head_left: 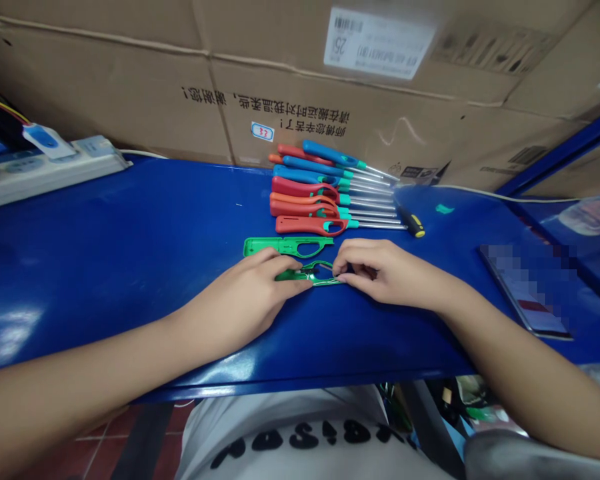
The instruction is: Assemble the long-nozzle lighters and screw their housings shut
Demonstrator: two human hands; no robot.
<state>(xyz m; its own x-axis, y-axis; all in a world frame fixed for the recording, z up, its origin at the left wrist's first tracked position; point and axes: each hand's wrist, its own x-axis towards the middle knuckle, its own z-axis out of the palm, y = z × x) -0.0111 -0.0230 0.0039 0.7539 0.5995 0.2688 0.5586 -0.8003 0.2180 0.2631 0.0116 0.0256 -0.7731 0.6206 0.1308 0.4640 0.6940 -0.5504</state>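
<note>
My left hand (247, 283) holds the rear part of an opened green lighter shell (287, 275) down on the blue table, fingers closed around its edges. Small dark parts and a thin pale wire (325, 283) show inside that half. At its front end my right hand (373, 268) is closed in a pinch; whatever sits between those fingertips is hidden. Just beyond the hands lies the other green shell half (263, 247), hollow side up. Behind it, long-nosed lighters (305, 225) in red, orange and blue lie in a row, metal tubes pointing right.
A black-and-yellow screwdriver (414, 222) lies by the lighter tips. To the right are a phone (527, 293) and a teal scrap (445, 209). A power strip (45, 170) stands at left. Cardboard boxes (145, 87) wall off the back of the table (130, 260).
</note>
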